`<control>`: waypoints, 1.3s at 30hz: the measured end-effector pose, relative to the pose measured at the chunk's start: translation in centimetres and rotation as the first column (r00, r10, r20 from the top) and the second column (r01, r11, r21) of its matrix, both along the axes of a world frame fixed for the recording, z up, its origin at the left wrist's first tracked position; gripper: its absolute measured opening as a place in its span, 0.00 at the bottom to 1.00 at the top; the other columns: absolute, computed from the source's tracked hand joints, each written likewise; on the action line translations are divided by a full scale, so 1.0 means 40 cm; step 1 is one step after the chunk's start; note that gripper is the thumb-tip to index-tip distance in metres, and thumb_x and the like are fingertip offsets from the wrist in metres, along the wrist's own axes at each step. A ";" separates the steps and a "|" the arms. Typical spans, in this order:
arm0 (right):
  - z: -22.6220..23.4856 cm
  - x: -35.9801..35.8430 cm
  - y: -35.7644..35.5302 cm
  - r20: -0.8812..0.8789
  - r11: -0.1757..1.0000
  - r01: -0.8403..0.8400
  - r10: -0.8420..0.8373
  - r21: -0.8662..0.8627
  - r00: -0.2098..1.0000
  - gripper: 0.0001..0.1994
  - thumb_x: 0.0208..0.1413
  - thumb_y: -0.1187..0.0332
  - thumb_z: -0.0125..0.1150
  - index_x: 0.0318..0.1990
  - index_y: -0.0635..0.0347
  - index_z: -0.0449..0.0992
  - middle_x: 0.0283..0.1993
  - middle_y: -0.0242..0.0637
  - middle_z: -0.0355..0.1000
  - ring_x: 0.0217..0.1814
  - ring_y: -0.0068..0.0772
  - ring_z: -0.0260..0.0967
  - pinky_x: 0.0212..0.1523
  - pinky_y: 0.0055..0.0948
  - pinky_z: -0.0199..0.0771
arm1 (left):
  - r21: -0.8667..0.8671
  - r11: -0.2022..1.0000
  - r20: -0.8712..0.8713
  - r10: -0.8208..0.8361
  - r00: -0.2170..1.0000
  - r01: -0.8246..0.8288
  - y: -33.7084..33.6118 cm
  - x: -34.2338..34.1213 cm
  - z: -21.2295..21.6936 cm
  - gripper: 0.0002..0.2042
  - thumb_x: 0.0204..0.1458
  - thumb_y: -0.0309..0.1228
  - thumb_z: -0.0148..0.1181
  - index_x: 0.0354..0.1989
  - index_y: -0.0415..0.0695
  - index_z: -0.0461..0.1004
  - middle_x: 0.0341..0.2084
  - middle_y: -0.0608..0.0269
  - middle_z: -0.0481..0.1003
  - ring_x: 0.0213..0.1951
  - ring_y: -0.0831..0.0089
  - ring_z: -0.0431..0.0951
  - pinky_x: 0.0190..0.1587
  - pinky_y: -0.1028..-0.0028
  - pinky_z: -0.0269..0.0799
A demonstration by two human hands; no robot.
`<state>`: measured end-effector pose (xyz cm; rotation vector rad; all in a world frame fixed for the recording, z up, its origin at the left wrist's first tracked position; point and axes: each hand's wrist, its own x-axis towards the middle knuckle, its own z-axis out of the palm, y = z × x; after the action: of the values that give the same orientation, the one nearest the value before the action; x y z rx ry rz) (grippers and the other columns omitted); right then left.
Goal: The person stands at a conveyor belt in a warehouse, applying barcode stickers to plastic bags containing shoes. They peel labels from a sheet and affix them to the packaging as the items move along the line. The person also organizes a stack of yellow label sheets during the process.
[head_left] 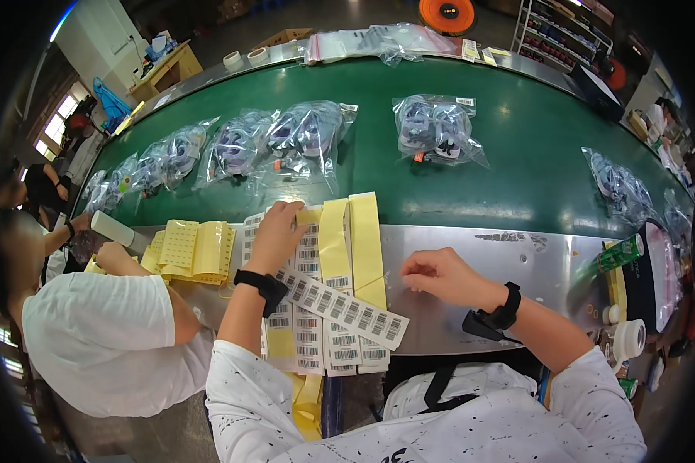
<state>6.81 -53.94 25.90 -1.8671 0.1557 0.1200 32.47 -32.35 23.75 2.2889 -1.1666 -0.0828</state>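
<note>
My left hand (280, 230) lies at the far end of a row of barcode label strips (309, 339) with yellow backing. Its bent fingers close on the yellow end of one strip; the thumb side is partly hidden. One white label strip (347, 307) runs slantwise across the others, from under my left wrist toward the lower right. Over the bare metal ledge, right of the strips, hovers my right hand (439, 275). Its fingers are curled together, and whatever they hold, if anything, is too small to make out. Black bands circle both my wrists.
Clear bags of shoes (434, 130) sit on the green conveyor belt (517, 108), several toward the left. A person in a white shirt (116, 332) works close on my left beside yellow label sheets (197, 248). At right stand a green can (622, 253) and a dark box (652, 274).
</note>
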 end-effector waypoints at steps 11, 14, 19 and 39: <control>-0.007 0.086 0.017 0.122 0.999 -0.039 0.038 0.001 0.992 0.07 0.55 0.72 0.58 0.38 0.68 0.75 0.31 0.35 0.75 0.30 0.21 0.71 0.36 0.22 0.72 | -0.085 0.994 0.087 -0.055 0.995 0.062 -0.021 0.003 0.008 0.17 0.46 0.24 0.61 0.46 0.36 0.71 0.44 0.51 0.72 0.47 0.52 0.70 0.50 0.63 0.67; 0.001 0.096 0.042 0.204 0.998 -0.050 0.058 -0.042 0.977 0.07 0.53 0.71 0.58 0.36 0.67 0.76 0.27 0.38 0.75 0.27 0.27 0.71 0.32 0.25 0.71 | -0.003 0.998 0.133 -0.069 0.989 0.070 -0.013 0.027 -0.003 0.17 0.45 0.23 0.61 0.46 0.37 0.71 0.42 0.50 0.72 0.47 0.51 0.70 0.50 0.63 0.67; -0.010 0.068 0.060 0.151 0.984 -0.116 0.137 -0.135 0.979 0.07 0.54 0.72 0.59 0.38 0.68 0.76 0.30 0.39 0.77 0.30 0.26 0.73 0.34 0.23 0.73 | 0.022 0.997 0.294 -0.079 0.952 0.076 -0.014 0.000 0.006 0.15 0.44 0.22 0.60 0.43 0.39 0.71 0.38 0.52 0.72 0.43 0.51 0.72 0.45 0.61 0.69; 0.041 0.171 0.053 0.218 0.991 -0.040 0.067 -0.127 0.974 0.08 0.54 0.71 0.59 0.38 0.67 0.76 0.28 0.34 0.74 0.29 0.22 0.69 0.33 0.23 0.70 | -0.006 0.981 0.593 -0.152 0.791 0.193 0.013 0.001 0.104 0.04 0.52 0.25 0.55 0.28 0.39 0.70 0.23 0.56 0.73 0.25 0.62 0.74 0.29 0.64 0.68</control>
<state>13.66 -51.83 27.56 -1.9927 -0.0424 -0.0631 32.50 -31.81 27.92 2.1999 -1.6549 0.6431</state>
